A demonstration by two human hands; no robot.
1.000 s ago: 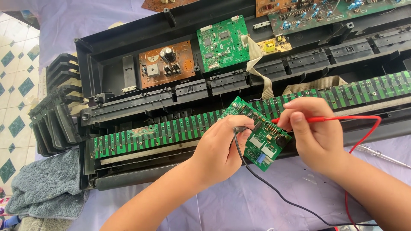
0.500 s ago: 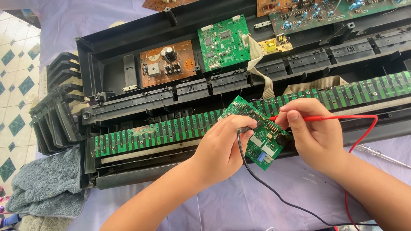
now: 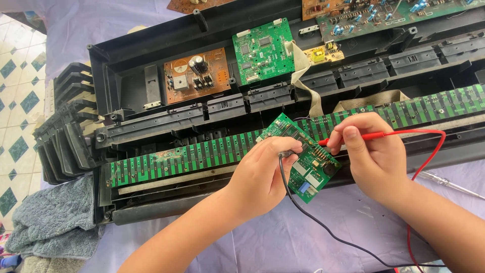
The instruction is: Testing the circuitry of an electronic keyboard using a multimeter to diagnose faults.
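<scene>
A small green circuit board (image 3: 308,164) lies tilted on the long green key-contact strip (image 3: 192,156) of an opened black keyboard case (image 3: 151,76). My left hand (image 3: 262,177) pinches a black test probe (image 3: 286,152) with its tip on the small board's middle; its black lead (image 3: 323,227) trails toward me. My right hand (image 3: 366,151) holds a red test probe (image 3: 353,136) whose tip touches the board's upper right edge. The red lead (image 3: 429,156) loops right and down.
Inside the case sit a brown power board (image 3: 197,76), a green logic board (image 3: 262,50) and grey ribbon cables (image 3: 308,86). More boards (image 3: 384,15) lie at the top. A stack of black keys (image 3: 60,131) and a grey towel (image 3: 50,222) are at left, a screwdriver (image 3: 449,184) at right.
Both hands have stayed on the small board; the probe tips shifted only slightly.
</scene>
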